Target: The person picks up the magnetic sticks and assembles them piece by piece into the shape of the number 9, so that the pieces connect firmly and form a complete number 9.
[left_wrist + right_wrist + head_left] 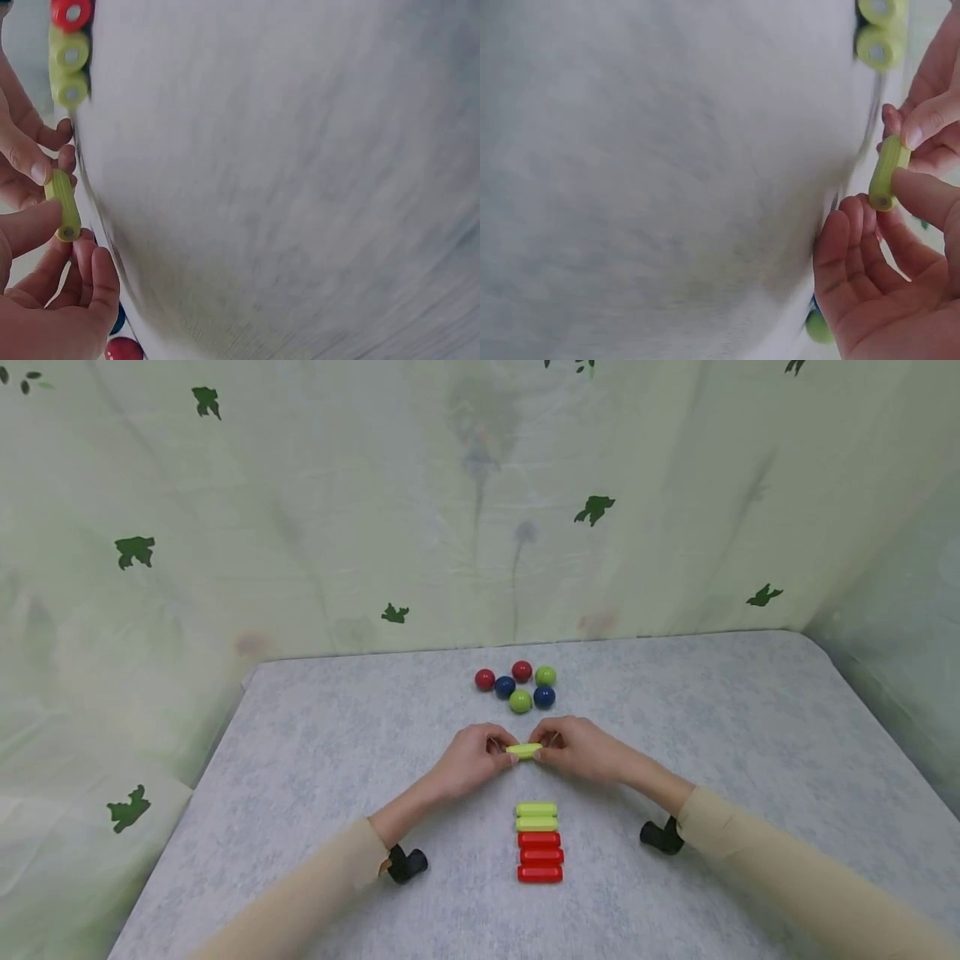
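- left hand (476,756) pinches one end of the lime rod (523,751) with thumb and fingers, right hand (581,750) pinches the other end
- that rod sits around mid-table, between the balls (505,687) and a stacked-up row
- row is two lime rods (536,824) then three red rods (542,857), on the near side of the hands
- front to back it's kinda tight: balls just past the fingers, near the far edge (375,654) by the cloth (315,527)
- sideways there's loads of table (360,718) both ways, far right corner rounded
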{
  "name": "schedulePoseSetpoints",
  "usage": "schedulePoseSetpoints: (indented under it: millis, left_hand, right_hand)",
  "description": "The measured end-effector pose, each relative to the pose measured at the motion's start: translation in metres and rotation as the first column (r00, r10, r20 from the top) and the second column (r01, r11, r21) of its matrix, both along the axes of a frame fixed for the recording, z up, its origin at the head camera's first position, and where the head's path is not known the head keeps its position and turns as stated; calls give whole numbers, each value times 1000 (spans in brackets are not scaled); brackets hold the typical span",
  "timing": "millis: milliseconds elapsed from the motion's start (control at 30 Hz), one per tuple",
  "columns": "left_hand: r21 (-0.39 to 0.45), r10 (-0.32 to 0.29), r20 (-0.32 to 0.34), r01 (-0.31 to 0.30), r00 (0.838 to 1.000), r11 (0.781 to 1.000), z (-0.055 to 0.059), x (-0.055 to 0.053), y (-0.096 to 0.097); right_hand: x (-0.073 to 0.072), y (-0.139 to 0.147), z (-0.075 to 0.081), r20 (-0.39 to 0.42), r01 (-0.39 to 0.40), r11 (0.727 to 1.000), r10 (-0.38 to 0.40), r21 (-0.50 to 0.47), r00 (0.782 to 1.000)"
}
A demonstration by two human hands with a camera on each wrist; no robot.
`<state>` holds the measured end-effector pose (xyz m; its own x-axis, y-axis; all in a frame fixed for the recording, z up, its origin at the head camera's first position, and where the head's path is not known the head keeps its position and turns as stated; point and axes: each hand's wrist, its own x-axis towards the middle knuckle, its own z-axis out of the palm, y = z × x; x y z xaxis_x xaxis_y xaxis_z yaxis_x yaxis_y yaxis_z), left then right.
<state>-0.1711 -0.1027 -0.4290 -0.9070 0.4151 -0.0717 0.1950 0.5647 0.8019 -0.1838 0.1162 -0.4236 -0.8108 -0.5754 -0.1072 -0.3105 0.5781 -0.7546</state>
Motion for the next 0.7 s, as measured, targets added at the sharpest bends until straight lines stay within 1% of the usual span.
schedulePoseSetpoints:
  millis: [133, 267, 333, 433, 567, 700]
  left_hand:
    - [25, 19, 36, -20, 999, 999, 2, -14, 0]
    - [28, 33, 39, -34, 999, 999, 1, -25, 0]
    - [13, 38, 28, -38, 999, 999, 0, -30, 1]
    - [-18, 25, -13, -25, 1000, 1000, -2, -37, 3]
    - [-69, -2, -73, -3, 997, 998, -4, -44, 6]
    - [-97, -1, -88, -8, 996, 995, -5, -48, 7]
  right_hand:
    - [-12, -4, 1, 5, 41, 999, -41, 12, 999]
    - [-22, -7, 1, -6, 70, 997, -70, 12, 997]
    - [-25, -8, 0, -13, 93, 996, -92, 15, 996]
    - [-27, -10, -2, -29, 132, 991, -132, 27, 991]
    - [-28, -14, -2, -95, 164, 984, -158, 65, 983]
    - [-26, -17, -2, -161, 191, 976, -173, 104, 972]
